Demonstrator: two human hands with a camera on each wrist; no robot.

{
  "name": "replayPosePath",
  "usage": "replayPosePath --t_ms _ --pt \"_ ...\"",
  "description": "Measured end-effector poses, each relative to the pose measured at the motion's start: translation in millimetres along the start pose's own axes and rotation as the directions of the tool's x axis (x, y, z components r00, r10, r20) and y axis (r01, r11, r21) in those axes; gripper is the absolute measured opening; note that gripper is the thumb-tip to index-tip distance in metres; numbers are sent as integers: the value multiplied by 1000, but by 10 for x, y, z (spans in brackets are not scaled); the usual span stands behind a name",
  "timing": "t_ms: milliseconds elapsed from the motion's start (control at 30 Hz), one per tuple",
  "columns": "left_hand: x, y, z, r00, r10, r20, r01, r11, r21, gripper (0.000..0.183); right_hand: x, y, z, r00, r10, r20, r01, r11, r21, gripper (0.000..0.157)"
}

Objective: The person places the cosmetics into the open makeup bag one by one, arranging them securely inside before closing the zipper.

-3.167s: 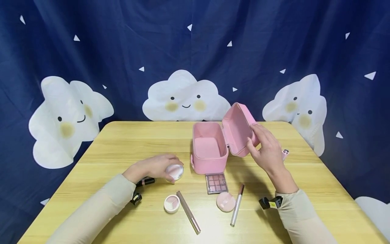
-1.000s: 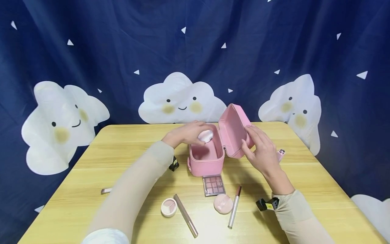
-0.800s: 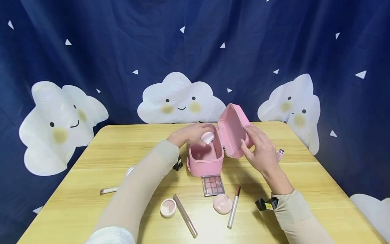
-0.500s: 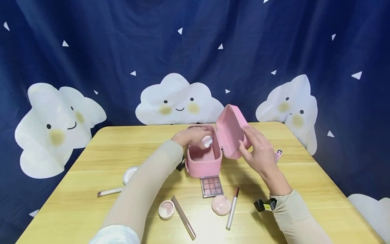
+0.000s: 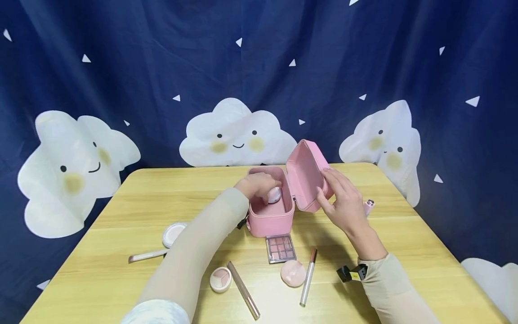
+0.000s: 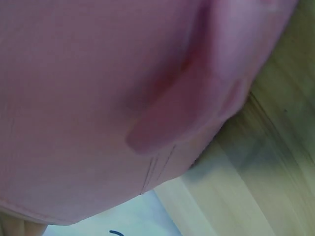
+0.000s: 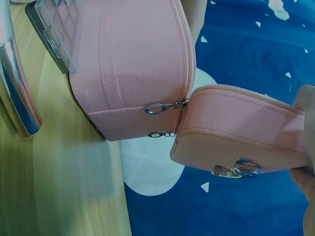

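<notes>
Being pinched by the curled left hand (image 5: 258, 185), a small round silvery-white compact (image 5: 274, 195) is held inside the boxy pink leather-look case (image 5: 270, 225) at the frame's centre. The case's tilted pink lid (image 5: 305, 177) is gripped between thumb and fingers of the right hand (image 5: 345, 200). Below, a square clear-topped palette (image 5: 281, 248) is borne by the pale wooden bench (image 5: 182, 189).

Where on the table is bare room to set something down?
Bare table: left of the pink case, behind the brush and compact; also right of the right sleeve. Crowded, in front of the case: palette, puff, silver tube.
</notes>
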State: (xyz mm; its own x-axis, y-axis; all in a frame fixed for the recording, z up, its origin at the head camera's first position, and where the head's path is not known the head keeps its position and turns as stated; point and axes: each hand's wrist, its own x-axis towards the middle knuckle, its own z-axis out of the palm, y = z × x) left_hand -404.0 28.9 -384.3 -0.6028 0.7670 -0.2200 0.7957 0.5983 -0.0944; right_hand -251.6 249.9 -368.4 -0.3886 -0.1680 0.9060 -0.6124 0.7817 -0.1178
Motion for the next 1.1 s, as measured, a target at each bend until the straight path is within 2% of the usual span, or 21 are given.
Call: replayPosePath --t_ms 100,233,333,433,567,733,800,967,1100 --pt "-3 3 31 1000 0 -21 0 1000 23 51 -3 -10 -2 1000 7 4 -7 1000 -1 44" --pt "-27 12 44 999 -26 -42 28 999 31 24 -6 -20 9 1000 9 1 -9 1000 3 44" --pt "-44 29 39 998 -39 -47 42 997 62 13 -7 -27 16 1000 7 0 -7 1000 4 44" --pt "-51 49 40 998 -26 -61 34 991 128 22 -6 -32 14 1000 8 2 -8 1000 3 44" --pt "-62 54 54 997 -41 -68 51 987 153 34 -12 -35 8 1000 15 4 -15 1000 5 44" --pt "-114 25 19 994 -69 -84 75 994 77 32 -20 -37 13 1000 3 -4 -3 1000 5 44" --pt "-144 9 -21 993 -58 -104 64 997 52 34 -15 -35 12 1000 -1 -8 1 1000 4 44" --pt "-221 -54 -102 992 -17 -129 20 1000 23 52 3 -33 5 1000 3 -10 -3 1000 2 44" --pt "-328 -116 -134 986 6 -168 -8 1000 -11 52 6 -36 9 1000 9 -7 -9 1000 2 44"
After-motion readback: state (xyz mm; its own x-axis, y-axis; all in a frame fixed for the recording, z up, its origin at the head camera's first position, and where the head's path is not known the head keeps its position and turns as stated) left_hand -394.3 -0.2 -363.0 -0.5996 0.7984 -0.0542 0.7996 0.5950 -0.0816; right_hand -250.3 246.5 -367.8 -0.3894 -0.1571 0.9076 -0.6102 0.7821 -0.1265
